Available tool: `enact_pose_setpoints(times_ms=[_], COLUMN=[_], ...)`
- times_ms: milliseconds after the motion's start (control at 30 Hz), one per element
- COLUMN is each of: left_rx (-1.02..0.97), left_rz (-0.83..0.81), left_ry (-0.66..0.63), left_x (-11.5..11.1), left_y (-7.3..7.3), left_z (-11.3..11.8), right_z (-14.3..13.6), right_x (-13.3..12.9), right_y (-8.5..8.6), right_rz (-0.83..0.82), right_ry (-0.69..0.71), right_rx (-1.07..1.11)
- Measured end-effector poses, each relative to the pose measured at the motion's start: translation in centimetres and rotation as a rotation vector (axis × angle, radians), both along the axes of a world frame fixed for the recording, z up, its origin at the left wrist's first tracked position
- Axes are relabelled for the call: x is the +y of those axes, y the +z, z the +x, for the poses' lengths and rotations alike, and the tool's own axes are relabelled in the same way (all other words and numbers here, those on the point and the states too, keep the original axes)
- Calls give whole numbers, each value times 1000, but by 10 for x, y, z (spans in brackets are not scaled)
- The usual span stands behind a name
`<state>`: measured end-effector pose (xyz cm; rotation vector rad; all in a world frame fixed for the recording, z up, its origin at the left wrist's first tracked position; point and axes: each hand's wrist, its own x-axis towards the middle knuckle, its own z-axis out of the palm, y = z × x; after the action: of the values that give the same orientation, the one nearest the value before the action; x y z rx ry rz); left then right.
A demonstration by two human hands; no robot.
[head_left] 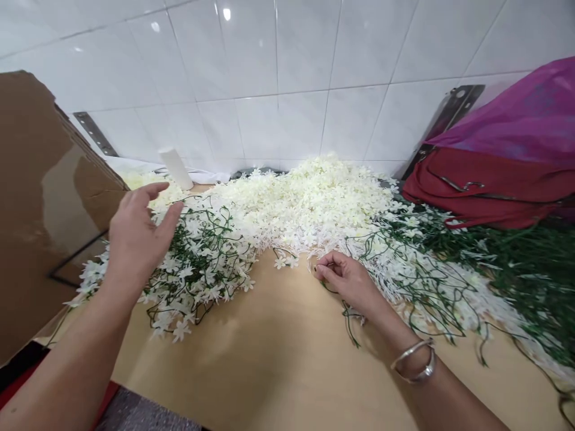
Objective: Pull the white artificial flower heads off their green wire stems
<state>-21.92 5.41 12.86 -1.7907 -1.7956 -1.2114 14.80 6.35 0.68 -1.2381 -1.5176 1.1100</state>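
Note:
My left hand [139, 230] hovers with thumb and fingers apart over a heap of white artificial flowers on green stems [197, 263]. Nothing shows between its fingers. Close to the front of the large pile of loose cream-white blossoms [323, 191], my right hand [345, 278] is closed in a pinch. A small dark bit shows at its fingertips, too small to name. Just left of that hand lie a few single white flowers [286, 261] on the table. Under and beside the right wrist runs a loose green stem [349, 326].
A cardboard box [45, 209] stands at the left edge. On the right are white pieces with green stems [431, 293], a dark green bundle of stems [530, 275], a red bag [489, 185] and a purple bag [525, 120]. A white roll [176, 169] stands near the tiled wall [296, 60].

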Motion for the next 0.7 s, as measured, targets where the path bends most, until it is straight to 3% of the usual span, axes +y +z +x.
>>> enact_pose_setpoints(times_ms=[133,200,300,400,533,700], left_rx=[91,130,154,183,218,245], left_rz=[120,159,142,-98,-223,-244], left_ry=[-82,-215,-506,-699,-600,-492], left_x=[-24,-32,-33,-21,3,26], left_y=[-10,-22,-55,-95,-127,-143], left_z=[37,68,109,134,144,144], right_z=[6,9,12,12,13,11], right_x=[1,3,4,5,8,5], right_y=[3,4,6,5,-2,-6], right_rz=[-32,-55,-60,-35,58,148], right_ry=[4,6,-18,-17,-26,-59], right_rx=[88,111,146,129,22,-137])
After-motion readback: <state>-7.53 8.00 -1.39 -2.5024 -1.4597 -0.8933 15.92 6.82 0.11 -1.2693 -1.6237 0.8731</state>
